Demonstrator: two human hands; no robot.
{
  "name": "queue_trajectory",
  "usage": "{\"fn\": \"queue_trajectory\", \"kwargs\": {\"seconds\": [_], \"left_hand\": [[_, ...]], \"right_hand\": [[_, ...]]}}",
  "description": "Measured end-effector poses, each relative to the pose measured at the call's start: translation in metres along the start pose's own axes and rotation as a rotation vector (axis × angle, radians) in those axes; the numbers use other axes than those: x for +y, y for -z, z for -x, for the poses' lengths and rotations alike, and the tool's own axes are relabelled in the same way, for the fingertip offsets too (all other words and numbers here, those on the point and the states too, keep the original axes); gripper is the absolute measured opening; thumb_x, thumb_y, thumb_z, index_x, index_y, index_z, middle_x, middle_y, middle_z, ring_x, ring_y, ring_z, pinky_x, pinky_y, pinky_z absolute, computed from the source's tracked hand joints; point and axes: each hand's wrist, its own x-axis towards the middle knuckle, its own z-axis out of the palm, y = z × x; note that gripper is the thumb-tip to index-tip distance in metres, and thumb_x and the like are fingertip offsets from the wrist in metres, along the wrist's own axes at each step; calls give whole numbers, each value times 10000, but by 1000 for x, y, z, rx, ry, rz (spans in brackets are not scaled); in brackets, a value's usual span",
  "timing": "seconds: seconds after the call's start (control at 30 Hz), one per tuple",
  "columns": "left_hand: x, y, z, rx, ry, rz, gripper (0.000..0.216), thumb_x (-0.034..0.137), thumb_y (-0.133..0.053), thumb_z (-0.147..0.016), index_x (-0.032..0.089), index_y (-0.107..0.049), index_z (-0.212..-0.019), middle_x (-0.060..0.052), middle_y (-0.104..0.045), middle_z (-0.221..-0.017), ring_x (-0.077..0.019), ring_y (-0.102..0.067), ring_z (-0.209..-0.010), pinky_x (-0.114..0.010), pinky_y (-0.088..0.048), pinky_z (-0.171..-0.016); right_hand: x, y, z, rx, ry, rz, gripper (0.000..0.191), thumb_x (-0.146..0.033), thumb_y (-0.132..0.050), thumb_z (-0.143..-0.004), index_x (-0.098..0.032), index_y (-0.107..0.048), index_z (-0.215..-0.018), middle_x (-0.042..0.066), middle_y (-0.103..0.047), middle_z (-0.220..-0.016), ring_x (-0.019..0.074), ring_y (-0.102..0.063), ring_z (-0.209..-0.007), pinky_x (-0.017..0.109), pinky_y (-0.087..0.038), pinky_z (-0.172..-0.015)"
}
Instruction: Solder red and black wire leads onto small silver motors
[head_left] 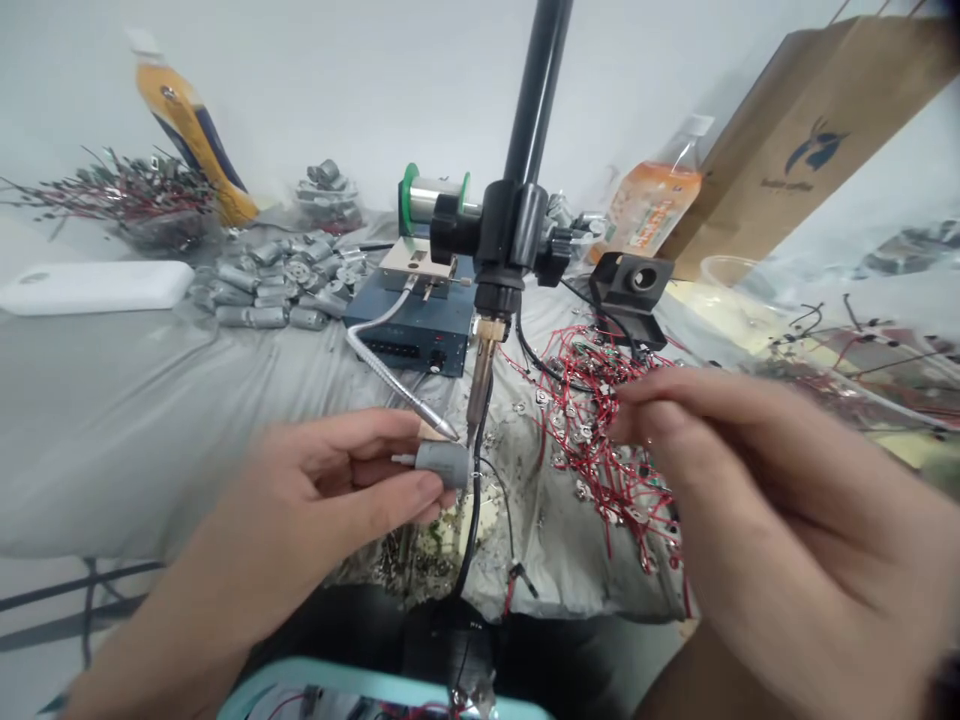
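Note:
My left hand [330,490] is closed on a small grey motor [441,462], holding it sideways right under the tip of the soldering iron [480,385] clamped on a black stand [517,220]. A flexible metal feed tube [397,385] ends at the same spot. My right hand [757,500] hovers over a pile of red wires [600,430], its fingers pinched together at the pile's right edge. What the fingers hold is too small to make out.
A blue solder station [416,335] with a green spool [431,195] stands behind the iron. Several grey motors [270,285] lie at the back left beside a white box [90,285]. Two drink bottles [652,205], a brown paper bag [810,130] and a black holder [630,290] stand behind.

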Motion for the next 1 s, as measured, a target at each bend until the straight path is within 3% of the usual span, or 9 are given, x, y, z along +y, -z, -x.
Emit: {"fn": "queue_trajectory", "kwargs": {"seconds": [0.13,0.3,0.47,0.63,0.73,0.83,1.0], "left_hand": [[-5,-5,-5,-15,-43,35,408,529,-1063,-891,272,-934,-1181,-38,-937,-1072,-212,-904,-986,-233,-742,-925],[-13,-4,-5,60,-51,47,427,561,-1087,-845,286,-945,-1139,-32,-922,-1108,-226,-900,-1001,-241,-754,-916],[-18,-2,-2,87,-41,43,415,567,-1076,-860,314,-943,-1161,-17,-916,-1095,-211,-888,-971,-220,-745,-888],[-14,-4,-1,75,-63,57,379,557,-1064,-882,319,-936,-1147,-11,-909,-1017,-178,-871,-865,-184,-726,-800],[-10,-6,0,51,-108,70,299,541,-1034,-925,318,-937,-1099,4,-883,-936,-147,-838,-796,-154,-699,-740],[-10,-7,0,67,-108,69,260,530,-1020,-946,311,-944,-1063,8,-880,-946,-145,-844,-818,-152,-703,-759],[-17,-2,0,68,-102,65,324,493,-1048,-925,323,-945,-1181,1,-912,-1067,-173,-873,-943,-198,-731,-878]], "right_hand": [[-21,-28,-1,-99,24,-49,225,-240,-778,-1117,-333,-852,-1307,-45,-868,-1072,94,-793,-856,188,-623,-787],[-19,-41,-6,-33,-7,-100,191,-132,-763,-1066,-308,-833,-1087,-94,-811,-933,51,-720,-733,153,-607,-766],[-19,-43,-3,-34,-7,-118,224,-125,-749,-1064,-319,-860,-1079,-90,-792,-888,67,-687,-710,190,-632,-790],[-14,-43,2,-4,-49,-70,270,-239,-819,-1102,-413,-898,-1293,-86,-889,-1108,87,-819,-873,187,-650,-809],[-14,-43,1,16,-2,-37,202,-229,-834,-1092,-397,-913,-1172,-94,-866,-1013,76,-759,-778,199,-666,-846],[-17,-41,1,18,19,-30,216,-173,-805,-1086,-365,-905,-1089,-89,-834,-938,75,-698,-725,203,-661,-830],[-17,-41,3,54,-44,-56,244,-219,-789,-1103,-388,-933,-1205,-48,-870,-1024,126,-785,-848,258,-657,-809]]}}
